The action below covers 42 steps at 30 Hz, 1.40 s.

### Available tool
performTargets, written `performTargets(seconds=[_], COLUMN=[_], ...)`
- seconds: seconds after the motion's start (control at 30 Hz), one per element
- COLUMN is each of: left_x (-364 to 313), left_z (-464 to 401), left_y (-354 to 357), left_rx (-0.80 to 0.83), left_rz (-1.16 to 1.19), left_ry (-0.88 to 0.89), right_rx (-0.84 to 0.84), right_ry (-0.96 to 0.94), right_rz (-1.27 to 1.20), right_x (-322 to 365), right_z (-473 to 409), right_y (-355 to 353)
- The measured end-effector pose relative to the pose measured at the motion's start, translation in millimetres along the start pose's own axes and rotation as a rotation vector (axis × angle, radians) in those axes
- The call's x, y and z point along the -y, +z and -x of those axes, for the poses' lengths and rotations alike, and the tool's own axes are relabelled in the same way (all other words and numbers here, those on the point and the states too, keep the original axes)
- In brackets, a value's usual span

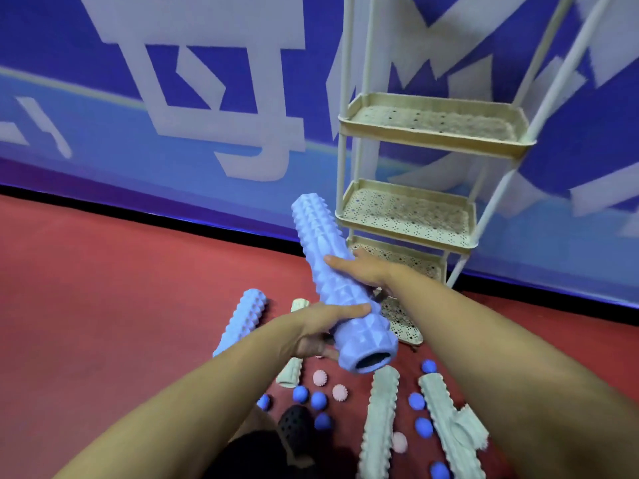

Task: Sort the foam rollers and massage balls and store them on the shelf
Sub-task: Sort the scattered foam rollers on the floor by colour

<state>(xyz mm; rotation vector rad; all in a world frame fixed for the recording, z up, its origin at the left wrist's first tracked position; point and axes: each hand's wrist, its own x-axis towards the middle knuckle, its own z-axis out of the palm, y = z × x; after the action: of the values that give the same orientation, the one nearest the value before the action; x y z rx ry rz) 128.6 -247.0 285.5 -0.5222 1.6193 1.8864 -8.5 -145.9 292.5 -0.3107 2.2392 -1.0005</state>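
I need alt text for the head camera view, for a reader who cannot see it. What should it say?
Both hands, left hand and right hand, hold a long blue foam roller tilted up toward a cream tiered shelf by a blue wall. On the red floor below lie another blue roller, pale green rollers and small blue and pink balls.

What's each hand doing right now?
Left hand: grips the blue roller near its open end.
Right hand: grips the same roller, farther up.
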Motion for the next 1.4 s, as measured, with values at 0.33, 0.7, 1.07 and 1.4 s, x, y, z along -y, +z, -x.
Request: performTargets(seconds=[0.33, 0.7, 1.07, 1.4], left_x=[35.8, 11.7, 26.1, 70.8], left_z=[-0.4, -87.4, -188.3, -280.9], left_y=[90.7, 198.1, 319.4, 343.8], left_rx=[0.103, 0.074, -0.01, -0.032], left_rz=[-0.428, -0.676, -1.242, -1.526], left_ry=[0.006, 0.373, 0.519, 0.482], right_rx=[-0.098, -0.239, -0.416, -0.588], right_ry=[0.134, 0.306, 0.496, 0.761], right_rz=[0.028, 0.497, 0.536, 0.199], right_x=[-88.6, -204.3, -371.5, -541.0], right_z=[60.0, 173.8, 240.4, 217.6], right_y=[-26.8, -175.8, -242.6, -196.4])
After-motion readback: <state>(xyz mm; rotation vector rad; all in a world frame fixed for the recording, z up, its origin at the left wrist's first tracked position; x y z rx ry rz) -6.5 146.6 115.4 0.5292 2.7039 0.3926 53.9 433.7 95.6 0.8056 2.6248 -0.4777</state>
